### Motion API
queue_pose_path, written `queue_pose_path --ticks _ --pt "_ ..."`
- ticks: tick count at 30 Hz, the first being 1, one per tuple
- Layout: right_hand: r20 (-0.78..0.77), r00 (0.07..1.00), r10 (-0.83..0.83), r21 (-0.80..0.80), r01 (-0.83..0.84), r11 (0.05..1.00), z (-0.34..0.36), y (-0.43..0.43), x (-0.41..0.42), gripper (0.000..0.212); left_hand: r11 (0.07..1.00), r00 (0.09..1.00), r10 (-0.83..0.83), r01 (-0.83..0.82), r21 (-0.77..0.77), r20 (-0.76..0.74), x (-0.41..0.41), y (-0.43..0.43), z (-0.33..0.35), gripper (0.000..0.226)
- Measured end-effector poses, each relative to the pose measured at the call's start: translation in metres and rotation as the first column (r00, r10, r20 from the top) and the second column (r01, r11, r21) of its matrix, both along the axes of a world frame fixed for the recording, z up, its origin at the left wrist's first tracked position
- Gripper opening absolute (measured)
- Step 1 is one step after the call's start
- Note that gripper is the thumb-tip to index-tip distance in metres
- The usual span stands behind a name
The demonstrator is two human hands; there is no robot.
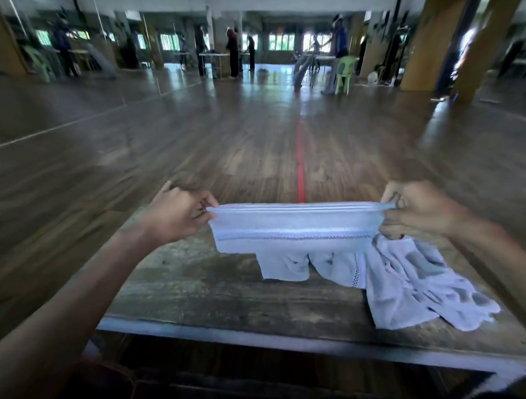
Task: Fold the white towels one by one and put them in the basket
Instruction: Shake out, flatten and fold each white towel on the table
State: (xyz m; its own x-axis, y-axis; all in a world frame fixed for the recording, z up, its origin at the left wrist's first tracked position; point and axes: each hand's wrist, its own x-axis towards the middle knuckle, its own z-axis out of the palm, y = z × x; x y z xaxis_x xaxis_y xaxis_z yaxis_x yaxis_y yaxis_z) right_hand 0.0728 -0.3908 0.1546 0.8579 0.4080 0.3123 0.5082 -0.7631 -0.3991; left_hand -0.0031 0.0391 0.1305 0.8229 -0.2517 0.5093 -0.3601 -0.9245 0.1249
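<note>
I hold a white towel (293,228) stretched flat in the air above the wooden table (230,297). My left hand (178,213) pinches its left top corner and my right hand (419,209) pinches its right top corner. The towel hangs doubled over, with a woven band across it and its lower ends drooping to the table. A heap of crumpled white towels (416,286) lies on the table's right side, under my right hand. No basket is in view.
The table has a pale metal front edge (261,335). Beyond it spreads a wide wooden floor with a red line (300,167). Far back stand several people, tables and a green plastic chair (345,73).
</note>
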Motion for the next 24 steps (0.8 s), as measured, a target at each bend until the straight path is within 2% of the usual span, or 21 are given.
queue_pose_path --ticks 3,4,6,10,13,17,20,24 --pt "0.264 0.961 -0.08 -0.035 0.093 0.995 0.01 0.006 -0.009 0.02 0.991 0.97 0.034 -0.063 0.114 0.24 0.004 -0.004 0.015 0.018" --pt "0.314 0.946 -0.086 -0.062 0.111 0.992 0.001 0.006 -0.013 0.021 0.99 0.963 0.042 -0.077 0.121 0.266 0.001 -0.006 0.01 0.022" --pt "0.375 0.926 -0.03 -0.152 0.093 0.984 -0.034 0.001 -0.019 0.026 0.994 0.979 0.019 -0.04 0.104 0.202 -0.009 -0.008 -0.021 0.025" --pt "0.308 0.95 0.055 -0.365 0.064 0.929 -0.128 -0.004 -0.051 0.031 0.99 0.997 -0.036 0.045 0.134 -0.068 -0.04 -0.011 -0.121 0.01" --pt "0.196 0.977 0.081 -0.37 -0.002 0.929 -0.181 -0.01 -0.076 0.036 0.99 0.99 -0.002 0.022 0.141 -0.142 -0.062 -0.015 -0.17 0.012" --pt "0.018 0.999 -0.041 -0.256 0.044 0.966 -0.212 -0.019 -0.094 0.021 0.989 0.987 -0.002 0.026 0.144 -0.163 -0.079 -0.02 -0.19 0.019" --pt "-0.083 0.993 -0.079 -0.234 0.058 0.971 -0.214 -0.023 -0.101 0.023 0.987 0.992 -0.015 0.034 0.157 -0.125 -0.084 -0.022 -0.195 0.023" --pt "-0.087 0.994 -0.066 -0.278 0.039 0.96 -0.213 -0.025 -0.106 0.031 0.99 0.995 0.0 0.013 0.142 -0.098 -0.089 -0.028 -0.199 0.018"
